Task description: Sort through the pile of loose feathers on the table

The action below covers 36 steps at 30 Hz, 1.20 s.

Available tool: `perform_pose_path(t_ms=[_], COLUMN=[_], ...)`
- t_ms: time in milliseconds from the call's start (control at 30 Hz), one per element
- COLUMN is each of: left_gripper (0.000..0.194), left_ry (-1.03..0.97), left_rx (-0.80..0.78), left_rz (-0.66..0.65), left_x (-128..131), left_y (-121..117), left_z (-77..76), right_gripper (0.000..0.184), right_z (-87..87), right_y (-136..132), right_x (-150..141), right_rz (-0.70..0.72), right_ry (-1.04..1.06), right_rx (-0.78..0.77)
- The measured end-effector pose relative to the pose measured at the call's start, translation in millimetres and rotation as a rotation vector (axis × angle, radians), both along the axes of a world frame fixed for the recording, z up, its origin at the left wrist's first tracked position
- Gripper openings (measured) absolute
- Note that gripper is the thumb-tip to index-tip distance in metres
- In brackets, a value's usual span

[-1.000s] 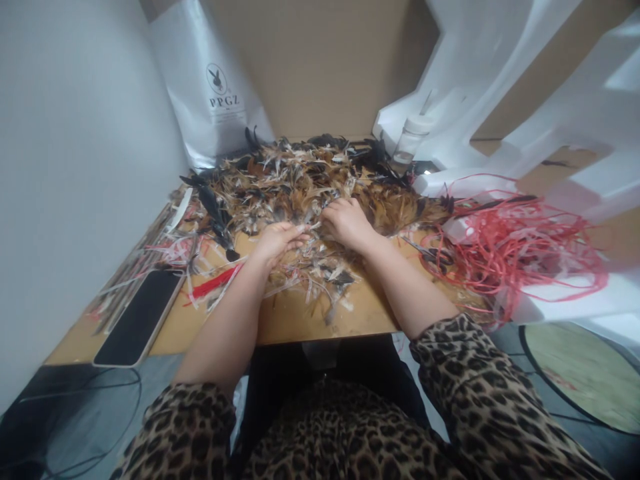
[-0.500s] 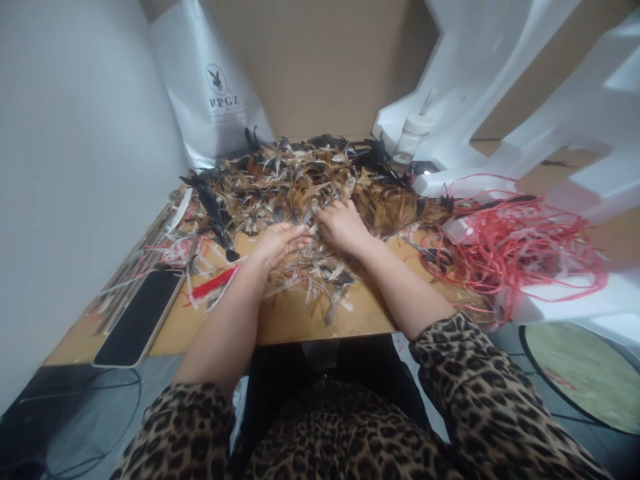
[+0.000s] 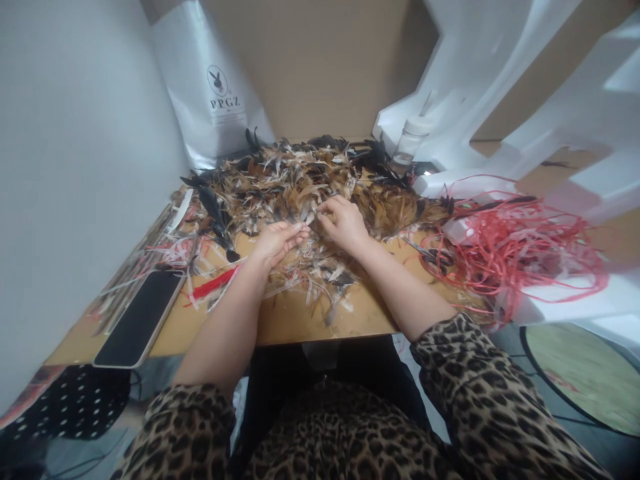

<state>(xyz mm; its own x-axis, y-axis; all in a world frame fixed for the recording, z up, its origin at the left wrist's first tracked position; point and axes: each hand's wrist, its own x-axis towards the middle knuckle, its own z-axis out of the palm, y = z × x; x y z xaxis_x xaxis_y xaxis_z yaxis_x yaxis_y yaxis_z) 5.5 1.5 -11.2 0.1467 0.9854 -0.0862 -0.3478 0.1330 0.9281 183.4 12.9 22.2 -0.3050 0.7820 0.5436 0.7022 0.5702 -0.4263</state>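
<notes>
Over the middle of the wooden table [image 3: 300,327], my left hand [image 3: 277,244] is closed in a pinch on a small pale feather [image 3: 309,217]. Just to its right, my right hand [image 3: 344,223] has bent fingers gathered close to that feather; what lies between its fingertips is too small to make out. Behind both hands spreads a large heap of brown, tan and black feathers [image 3: 295,170]. Loose feather scraps [image 3: 327,273] and thin pale strips lie under and in front of the hands.
A phone [image 3: 140,317] lies at the table's left, near a red strip bundle [image 3: 214,284]. Tangled red string [image 3: 530,247] and scissors [image 3: 425,252] are at the right. A lidded jar [image 3: 411,140] and a silver bag [image 3: 215,87] stand behind. Polka-dot cloth [image 3: 75,403] shows lower left.
My right hand has shifted slightly up, and a small gap shows between my fingertips. Black polka-dot cloth and part of another person have come into view at lower left.
</notes>
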Motion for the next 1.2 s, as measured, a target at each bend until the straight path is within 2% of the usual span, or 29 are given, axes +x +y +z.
perform_pose_path(t_ms=[67, 233, 300, 400, 500, 567, 733, 967, 1100, 1200], left_gripper=[0.015, 0.017, 0.016, 0.014, 0.013, 0.011, 0.006, 0.008, 0.012, 0.016], left_ry=[-0.018, -0.024, -0.023, -0.034, -0.061, -0.082, -0.112, -0.049, 0.020, 0.055], left_rx=[0.025, 0.062, 0.060, 0.056, 0.040, 0.007, -0.080, -0.088, -0.062, -0.027], left_rz=[0.036, 0.040, 0.020, -0.009, -0.024, -0.020, -0.040, -0.103, -0.098, -0.088], left_x=[-1, 1, 2, 3, 3, 3, 4, 5, 4, 4], left_y=[1, 0, -1, -2, -2, -3, -3, -5, -4, -4], left_z=[1.3, 5.3, 5.8, 5.8, 5.8, 5.9, 6.7, 7.1, 4.5, 4.1], right_gripper=[0.022, 0.033, 0.033, 0.030, 0.028, 0.027, 0.024, 0.021, 0.020, 0.021], right_z=[0.0, -2.8, -5.1, -9.6, -13.0, -12.9, -7.4, -10.7, -12.8, -12.3], right_y=[2, 2, 1, 0, 1, 1, -3, 1, 2, 2], right_x=[0, -8, -14, -21, -23, -23, -23, -21, -21, -21], right_rz=[0.031, 0.202, 0.246, 0.300, 0.316, 0.308, 0.254, 0.229, 0.246, 0.254], right_ry=[0.200, 0.574, 0.686, 0.859, 0.984, 0.994, 0.871, 0.732, 0.730, 0.831], right_rx=[-0.131, -0.626, -0.740, -0.828, -0.840, -0.804, -0.664, -0.557, -0.578, -0.659])
